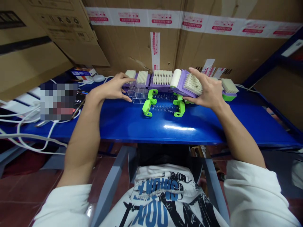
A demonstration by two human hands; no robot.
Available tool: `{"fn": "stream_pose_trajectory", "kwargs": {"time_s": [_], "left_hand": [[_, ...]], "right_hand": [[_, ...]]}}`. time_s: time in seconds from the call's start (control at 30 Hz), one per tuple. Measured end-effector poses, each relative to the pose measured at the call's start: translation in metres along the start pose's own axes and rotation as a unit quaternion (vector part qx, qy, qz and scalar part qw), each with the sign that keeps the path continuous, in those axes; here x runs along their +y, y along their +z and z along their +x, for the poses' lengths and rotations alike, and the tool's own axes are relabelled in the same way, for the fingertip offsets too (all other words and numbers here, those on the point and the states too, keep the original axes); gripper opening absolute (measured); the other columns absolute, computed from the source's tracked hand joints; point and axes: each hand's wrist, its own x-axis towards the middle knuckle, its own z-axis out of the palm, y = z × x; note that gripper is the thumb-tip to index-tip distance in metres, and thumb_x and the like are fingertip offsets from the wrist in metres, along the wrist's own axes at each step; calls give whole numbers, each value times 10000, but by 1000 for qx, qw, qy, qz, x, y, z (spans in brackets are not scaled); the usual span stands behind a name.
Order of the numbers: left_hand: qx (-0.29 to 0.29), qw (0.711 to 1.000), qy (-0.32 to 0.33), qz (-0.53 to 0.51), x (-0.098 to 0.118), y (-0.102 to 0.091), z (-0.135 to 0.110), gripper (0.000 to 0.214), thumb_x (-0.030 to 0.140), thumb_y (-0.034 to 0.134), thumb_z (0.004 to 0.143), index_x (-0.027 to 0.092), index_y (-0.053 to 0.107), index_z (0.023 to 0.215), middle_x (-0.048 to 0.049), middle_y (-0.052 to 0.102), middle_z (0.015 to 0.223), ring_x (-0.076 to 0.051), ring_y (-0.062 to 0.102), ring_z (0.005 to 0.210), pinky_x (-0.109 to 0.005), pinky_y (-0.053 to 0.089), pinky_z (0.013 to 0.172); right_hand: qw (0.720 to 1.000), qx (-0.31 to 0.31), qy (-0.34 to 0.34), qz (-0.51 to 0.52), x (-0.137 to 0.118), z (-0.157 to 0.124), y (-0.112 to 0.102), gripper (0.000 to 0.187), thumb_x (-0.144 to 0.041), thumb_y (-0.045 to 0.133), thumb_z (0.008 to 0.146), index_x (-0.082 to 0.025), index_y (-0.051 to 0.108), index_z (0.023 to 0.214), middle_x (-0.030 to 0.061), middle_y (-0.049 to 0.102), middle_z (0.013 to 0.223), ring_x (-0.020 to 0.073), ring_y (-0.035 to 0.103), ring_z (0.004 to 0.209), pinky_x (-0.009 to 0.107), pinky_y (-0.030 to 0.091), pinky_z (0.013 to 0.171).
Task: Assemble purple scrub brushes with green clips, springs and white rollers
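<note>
My left hand [113, 88] is curved around the left side of a clear plastic divided piece [138, 94], with thumb in front and fingers behind. My right hand [209, 90] grips a purple brush head [187, 86] with cream bristles, tilted toward me, its thumb below and index finger above. A white roller [176, 78] adjoins that brush head's left end. Between the hands lie bright green brackets [148, 107], with metal springs [164, 108] stretched between them. Behind them stands a row of purple bases with cream bristle blocks [162, 77]. My right palm is hidden from view.
A blue table [161, 129] carries everything. Cardboard [132, 44] rises along its back. White cables [30, 135], a phone [79, 102] and a white mouse [98, 78] are at the left. A green-based bristle block [229, 89] sits right of my right hand.
</note>
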Motion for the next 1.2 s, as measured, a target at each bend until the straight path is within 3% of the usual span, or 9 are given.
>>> {"fn": "stream_pose_trajectory", "kwargs": {"time_s": [0.2, 0.33, 0.47, 0.7, 1.03, 1.2], "left_hand": [[-6, 999, 21, 35, 10, 0, 1, 1238, 1020, 828, 846, 231, 671, 1787, -223, 631, 1688, -495, 652, 1520, -565, 718, 1135], [-4, 998, 6, 58, 6, 6, 4, 1325, 922, 906, 815, 172, 581, 1857, -266, 565, 1716, -505, 664, 1503, -577, 701, 1169], [-14, 996, 0, 86, -1, 9, 7, 1239, 828, 932, 850, 197, 572, 1854, -241, 588, 1732, -499, 692, 1487, -582, 661, 1230], [-28, 993, 25, 113, 4, 6, 8, 1105, 705, 869, 935, 167, 561, 1851, -228, 595, 1814, -483, 581, 1670, -596, 458, 1444], [-14, 994, 30, 108, 4, 9, 9, 1144, 758, 890, 906, 143, 602, 1826, -257, 602, 1767, -497, 639, 1596, -588, 539, 1379], [-10, 994, 30, 101, 3, 10, 9, 1084, 658, 910, 889, 187, 611, 1819, -235, 595, 1778, -486, 612, 1621, -598, 521, 1393]], "right_hand": [[998, 49, -29, -8, 10, 1, 13, 1239, -1035, 671, 943, -322, 461, 1934, 149, 745, 1739, 486, 825, 1348, 649, 681, 1116], [998, 43, -43, -2, 12, 1, 15, 1279, -1071, 636, 938, -317, 432, 1951, 128, 704, 1792, 496, 805, 1398, 635, 691, 1126], [999, 31, -44, 3, 13, 1, 16, 1299, -1084, 619, 941, -328, 390, 1971, 126, 669, 1828, 506, 793, 1422, 635, 696, 1118], [998, 39, -51, -2, 12, 2, 17, 1320, -1128, 581, 928, -308, 436, 1952, 140, 697, 1799, 480, 825, 1355, 605, 709, 1069], [998, 33, -49, -3, 11, 1, 17, 1314, -1119, 589, 925, -324, 423, 1959, 120, 699, 1800, 477, 821, 1371, 591, 713, 1067], [998, 25, -49, -1, 11, 0, 17, 1284, -1078, 618, 944, -331, 404, 1966, 127, 682, 1815, 498, 803, 1410, 626, 701, 1088]]}}
